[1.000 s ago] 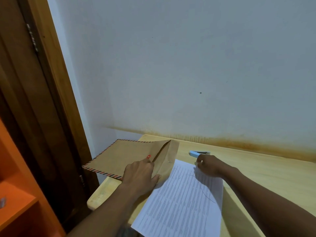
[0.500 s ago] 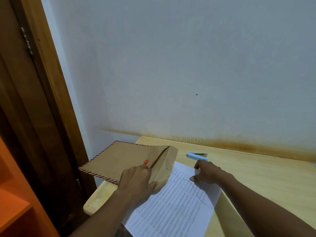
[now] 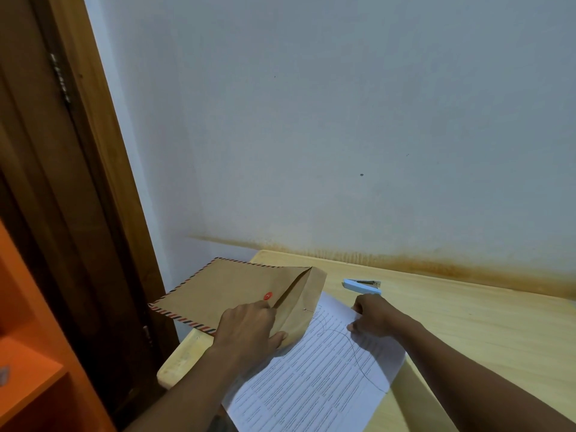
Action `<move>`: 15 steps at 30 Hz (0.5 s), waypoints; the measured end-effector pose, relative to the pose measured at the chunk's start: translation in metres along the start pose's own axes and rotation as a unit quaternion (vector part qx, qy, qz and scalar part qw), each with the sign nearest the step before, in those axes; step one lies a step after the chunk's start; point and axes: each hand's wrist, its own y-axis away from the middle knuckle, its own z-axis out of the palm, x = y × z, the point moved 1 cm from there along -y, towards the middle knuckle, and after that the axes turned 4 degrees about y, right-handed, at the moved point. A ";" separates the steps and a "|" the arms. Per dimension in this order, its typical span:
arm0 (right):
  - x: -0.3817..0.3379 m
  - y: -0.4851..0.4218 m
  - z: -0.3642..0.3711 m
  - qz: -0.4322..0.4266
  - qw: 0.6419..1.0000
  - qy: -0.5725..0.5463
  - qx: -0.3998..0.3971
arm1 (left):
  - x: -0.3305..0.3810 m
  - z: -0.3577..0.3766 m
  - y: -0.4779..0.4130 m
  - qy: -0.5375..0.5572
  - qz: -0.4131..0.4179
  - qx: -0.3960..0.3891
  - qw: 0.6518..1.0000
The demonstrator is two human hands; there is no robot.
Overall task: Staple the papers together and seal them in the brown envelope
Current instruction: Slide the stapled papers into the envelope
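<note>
Mouth of the brown paper envelope [image 3: 224, 291], flap gripped by the left hand [image 3: 246, 328], is turned toward the printed white papers [image 3: 311, 378] pinched by the right hand [image 3: 374, 316].

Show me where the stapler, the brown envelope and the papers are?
stapler [image 3: 358, 286], head view, blue body.
brown envelope [image 3: 230, 288], head view, flat front face.
papers [image 3: 311, 385], head view, printed top sheet.
</note>
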 end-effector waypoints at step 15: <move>0.021 0.035 -0.078 -0.096 0.994 -0.048 -0.009 | 0.006 -0.010 -0.004 0.010 -0.021 0.006 1.000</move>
